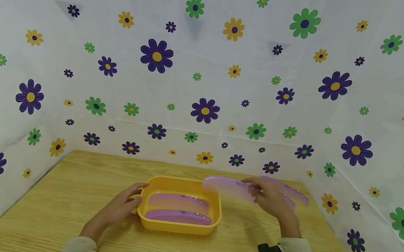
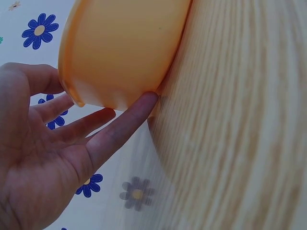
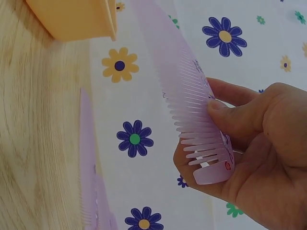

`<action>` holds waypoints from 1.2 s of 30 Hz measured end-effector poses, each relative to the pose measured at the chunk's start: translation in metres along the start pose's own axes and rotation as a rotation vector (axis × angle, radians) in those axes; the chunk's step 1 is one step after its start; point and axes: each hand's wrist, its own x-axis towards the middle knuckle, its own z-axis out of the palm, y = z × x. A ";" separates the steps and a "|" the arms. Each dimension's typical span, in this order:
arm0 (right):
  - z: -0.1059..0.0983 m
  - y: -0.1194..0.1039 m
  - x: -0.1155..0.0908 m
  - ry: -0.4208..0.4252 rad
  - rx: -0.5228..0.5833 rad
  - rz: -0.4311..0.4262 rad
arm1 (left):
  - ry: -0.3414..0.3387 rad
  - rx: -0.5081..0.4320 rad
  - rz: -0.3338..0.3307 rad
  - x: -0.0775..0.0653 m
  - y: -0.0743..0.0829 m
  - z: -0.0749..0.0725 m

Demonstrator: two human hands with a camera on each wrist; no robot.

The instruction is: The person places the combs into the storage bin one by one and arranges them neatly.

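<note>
My right hand [image 1: 266, 194] pinches a translucent lilac comb [image 1: 223, 183] above the table, right of a yellow plastic tub [image 1: 178, 228]. In the right wrist view, thumb and fingers grip the comb [image 3: 192, 96] along its spine near one end, with its teeth facing away from the palm. My left hand [image 1: 119, 207] is at the tub's left end; its fairly straight fingers touch the rim and the outer wall [image 2: 120, 57]. Inside the tub lie two lilac combs, a rear comb [image 1: 179, 198] and a front comb [image 1: 178, 214].
More lilac combs [image 1: 300, 195] lie behind the right hand, partly hidden by it; two overlap on the table in the right wrist view [image 3: 88, 158]. The wood-grain table [image 1: 81, 187] is enclosed by a flower-printed white sheet [image 1: 191, 88] at the back and sides.
</note>
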 end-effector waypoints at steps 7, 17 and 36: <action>0.010 -0.005 0.006 -0.011 0.030 -0.045 | 0.007 0.005 0.004 -0.002 -0.001 0.000; 0.024 -0.021 0.016 -0.070 0.097 0.009 | 0.006 0.008 0.017 -0.004 -0.002 -0.002; 0.044 -0.031 0.028 -0.122 0.126 0.013 | -0.004 0.010 0.025 0.000 0.000 0.001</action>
